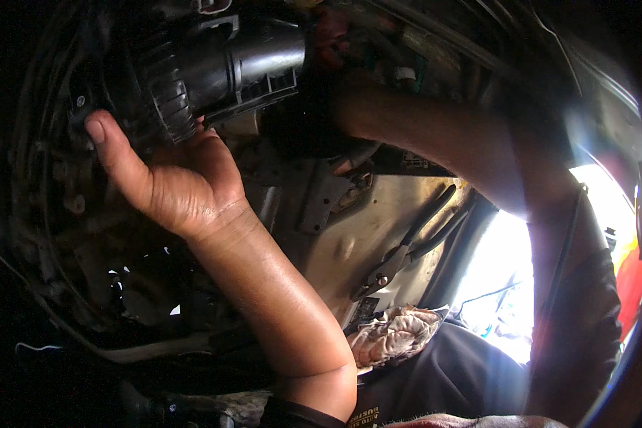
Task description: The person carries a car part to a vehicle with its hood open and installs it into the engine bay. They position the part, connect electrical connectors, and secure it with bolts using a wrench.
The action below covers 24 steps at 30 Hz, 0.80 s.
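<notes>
Within a dark vehicle bay, a pale sheet-metal panel (pixel 378 214) lies below and to the right of a black cylindrical plastic housing (pixel 214 71), which occupies the upper left of my view. The housing's long axis runs across me, rising slightly from its ribbed left section to its smooth right-hand barrel. My right forearm (pixel 421 128) enters from the right, toward the barrel end; the right hand itself is lost in shadow, so I cannot tell its state. My left hand (pixel 182 182) is plainly the nearer, palm up beneath the ribbed section, thumb spread wide and fingers passing behind the plastic; whether they close on it, I cannot tell. Slip-joint pliers (pixel 399 255) rest on the panel, well apart from both hands, handles pointing up and right. Just below them sits a crumpled wad (pixel 399 337), cloth or paper. A small white fitting (pixel 405 73) shows above my right forearm.
</notes>
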Available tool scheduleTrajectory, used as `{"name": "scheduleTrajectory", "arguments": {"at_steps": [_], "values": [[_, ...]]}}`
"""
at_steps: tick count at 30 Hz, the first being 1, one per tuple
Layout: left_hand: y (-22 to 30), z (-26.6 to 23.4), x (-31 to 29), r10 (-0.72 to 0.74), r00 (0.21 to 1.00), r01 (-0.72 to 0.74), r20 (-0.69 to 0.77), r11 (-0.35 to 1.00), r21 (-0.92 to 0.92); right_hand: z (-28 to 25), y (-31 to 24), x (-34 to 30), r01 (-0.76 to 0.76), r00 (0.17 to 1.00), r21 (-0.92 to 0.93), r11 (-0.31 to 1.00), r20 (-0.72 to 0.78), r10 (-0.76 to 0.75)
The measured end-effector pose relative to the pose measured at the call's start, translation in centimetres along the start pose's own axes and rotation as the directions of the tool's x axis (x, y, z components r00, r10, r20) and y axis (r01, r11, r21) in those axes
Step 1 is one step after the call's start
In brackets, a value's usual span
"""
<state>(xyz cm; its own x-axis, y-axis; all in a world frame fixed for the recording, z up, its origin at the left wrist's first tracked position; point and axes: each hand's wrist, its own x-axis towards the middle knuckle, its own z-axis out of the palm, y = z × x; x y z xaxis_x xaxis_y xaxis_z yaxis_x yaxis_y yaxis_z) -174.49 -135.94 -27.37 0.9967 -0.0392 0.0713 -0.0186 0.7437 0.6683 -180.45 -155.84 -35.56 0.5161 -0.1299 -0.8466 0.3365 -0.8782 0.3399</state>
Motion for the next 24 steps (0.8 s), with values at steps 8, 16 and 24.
{"name": "scheduleTrajectory", "arguments": {"at_steps": [8, 16, 24], "values": [[0.2, -0.1, 0.1, 0.001, 1.0, 0.0, 0.009, 1.0, -0.03, 0.8, -0.1, 0.5, -0.025, 1.0, 0.029, 0.999, 0.008, 0.025], [0.0, -0.4, 0.0, -0.012, 1.0, 0.012, 0.013, 1.0, -0.009, -1.4, 1.1, -4.2, -0.105, 0.957, 0.227, 0.968, -0.24, 0.16], [-0.1, 0.1, 0.1, 0.022, 0.999, -0.021, -0.024, 0.999, 0.028, -2.4, 4.6, -10.3, 0.19, 0.734, 0.626, 0.757, -0.602, 0.314]]}}
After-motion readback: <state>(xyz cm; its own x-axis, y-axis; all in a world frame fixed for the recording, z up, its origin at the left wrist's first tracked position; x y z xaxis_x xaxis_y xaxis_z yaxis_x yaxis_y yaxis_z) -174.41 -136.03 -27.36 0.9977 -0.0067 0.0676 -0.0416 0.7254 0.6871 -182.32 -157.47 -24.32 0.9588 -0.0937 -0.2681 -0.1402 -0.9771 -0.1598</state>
